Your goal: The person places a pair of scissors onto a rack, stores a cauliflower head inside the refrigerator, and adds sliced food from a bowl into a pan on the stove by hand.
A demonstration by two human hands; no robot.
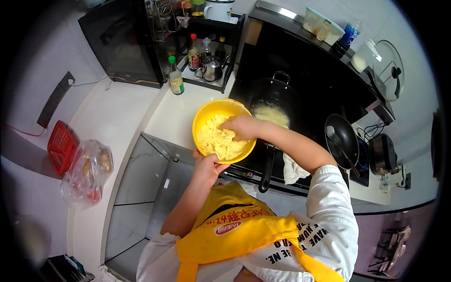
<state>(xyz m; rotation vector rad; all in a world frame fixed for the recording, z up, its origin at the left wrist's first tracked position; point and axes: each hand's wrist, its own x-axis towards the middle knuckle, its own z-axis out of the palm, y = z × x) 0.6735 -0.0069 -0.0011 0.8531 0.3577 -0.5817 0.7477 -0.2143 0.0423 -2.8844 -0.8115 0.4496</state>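
A yellow bowl (198, 117) with pale, coated strips (217, 141) is held just left of the stove. My left hand (207, 168) grips its near rim from below, thumb over the edge. Inside the bowl, my right hand (242, 127) is among the strips at the right side; its fingertips are partly hidden, so what they hold cannot be made out. Right behind that hand, a dark wok (282, 94) on the black stove contains bubbling, foamy oil (271, 114). The wok's handle (266, 171) points towards me.
A white cloth (294, 169) lies by the stove's front edge. A second pan (341, 141) with a ladle stands at the right. A green-capped bottle (176, 77) and a black rack (229, 70) are behind the bowl. A red basket (61, 146) and plastic bag (89, 174) lie left.
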